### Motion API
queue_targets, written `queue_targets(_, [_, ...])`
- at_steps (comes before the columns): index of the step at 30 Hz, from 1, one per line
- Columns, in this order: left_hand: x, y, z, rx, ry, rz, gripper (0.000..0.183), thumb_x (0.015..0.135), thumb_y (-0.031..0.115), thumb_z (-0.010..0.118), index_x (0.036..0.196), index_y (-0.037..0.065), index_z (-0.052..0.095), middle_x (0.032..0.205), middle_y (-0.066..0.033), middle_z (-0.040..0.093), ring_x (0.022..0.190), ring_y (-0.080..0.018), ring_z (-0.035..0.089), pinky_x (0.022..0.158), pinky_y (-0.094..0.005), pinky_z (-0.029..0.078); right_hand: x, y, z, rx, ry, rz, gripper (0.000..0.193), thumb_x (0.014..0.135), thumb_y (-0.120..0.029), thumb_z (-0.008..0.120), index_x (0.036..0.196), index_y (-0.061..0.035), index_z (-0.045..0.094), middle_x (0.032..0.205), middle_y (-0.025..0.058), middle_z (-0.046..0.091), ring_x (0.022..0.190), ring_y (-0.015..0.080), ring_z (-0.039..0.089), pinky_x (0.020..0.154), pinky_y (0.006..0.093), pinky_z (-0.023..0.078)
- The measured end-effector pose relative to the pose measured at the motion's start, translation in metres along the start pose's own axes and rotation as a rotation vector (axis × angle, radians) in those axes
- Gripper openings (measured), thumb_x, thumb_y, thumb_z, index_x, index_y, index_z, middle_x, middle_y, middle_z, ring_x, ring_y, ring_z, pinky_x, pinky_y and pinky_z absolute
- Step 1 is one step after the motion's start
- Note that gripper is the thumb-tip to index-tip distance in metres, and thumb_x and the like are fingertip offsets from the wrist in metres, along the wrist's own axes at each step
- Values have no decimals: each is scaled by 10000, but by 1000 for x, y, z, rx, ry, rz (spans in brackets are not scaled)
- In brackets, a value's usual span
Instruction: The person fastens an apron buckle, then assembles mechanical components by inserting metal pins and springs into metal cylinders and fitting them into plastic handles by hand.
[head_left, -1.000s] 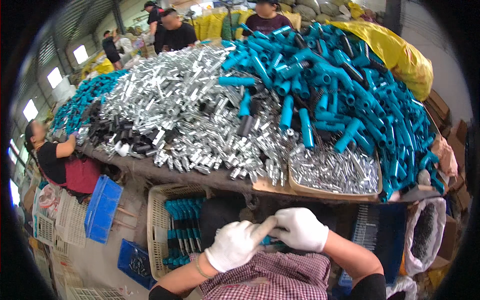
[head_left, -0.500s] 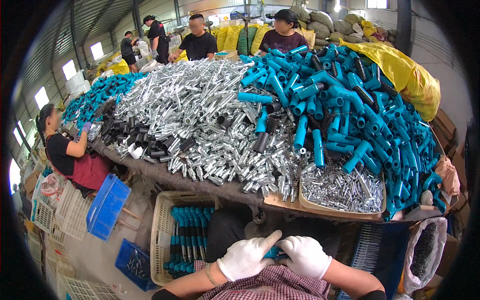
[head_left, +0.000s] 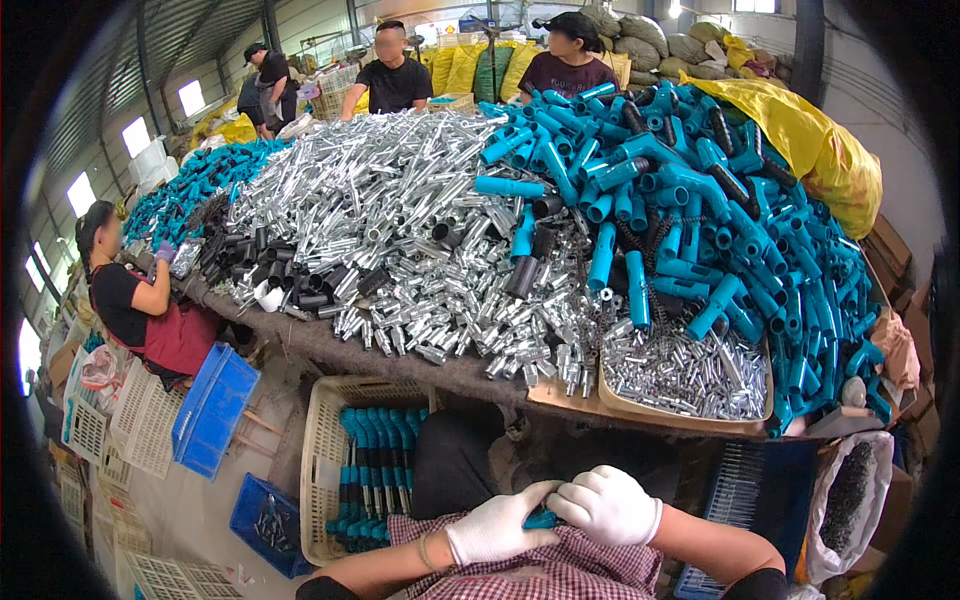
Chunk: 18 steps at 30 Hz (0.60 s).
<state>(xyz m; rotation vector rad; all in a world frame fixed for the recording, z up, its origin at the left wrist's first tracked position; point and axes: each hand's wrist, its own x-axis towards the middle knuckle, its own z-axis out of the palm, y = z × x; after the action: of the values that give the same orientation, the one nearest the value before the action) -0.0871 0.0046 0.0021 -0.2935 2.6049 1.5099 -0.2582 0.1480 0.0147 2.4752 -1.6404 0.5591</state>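
Above lap, teal part [head_left: 541, 519] between both grips

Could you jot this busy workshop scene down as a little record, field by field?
Left hand: white-gloved left hand, gripping a small teal part in the lap
Right hand: white-gloved right hand, closed on the same part
Table: long worktable heaped with parts
Silver heap: metal tubes
Blue heap: teal handles
Below: cream crate holding teal pieces
People: several others at the table
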Motion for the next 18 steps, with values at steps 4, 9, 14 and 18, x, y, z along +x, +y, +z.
queue_targets(4, [-2,2,-20,166,-204,-5,689,902,481,609,1410,73,386,1057,-268,663,936,-429,663,800,-478,537,-8,-5,0,162,-41,185,388,733,-184,702,1098,-75,628,943,61,676,810,237,664,701,359,525])
queue_targets(9, [-26,14,-37,520,11,119,507,842,441,704,1218,116,607,862,-139,669,784,-325,687,671,-400,549,-1,-15,-7,571,10,511,405,711,-182,789,1079,-83,653,945,135,691,853,309,693,738,382,561])
queue_targets(14, [-34,23,-51,552,137,302,434,778,339,765,1145,128,664,698,-60,585,608,-230,642,528,-344,496,-3,-21,-8,822,-11,735,443,716,-222,820,1083,-47,643,966,144,700,874,282,709,758,352,563])
queue_targets(18, [-36,18,-47,552,171,443,466,712,281,827,1094,66,670,649,-51,576,526,-210,606,473,-319,462,-4,-23,-8,889,-35,782,451,720,-237,825,1079,-35,639,963,142,701,871,265,711,761,340,560])
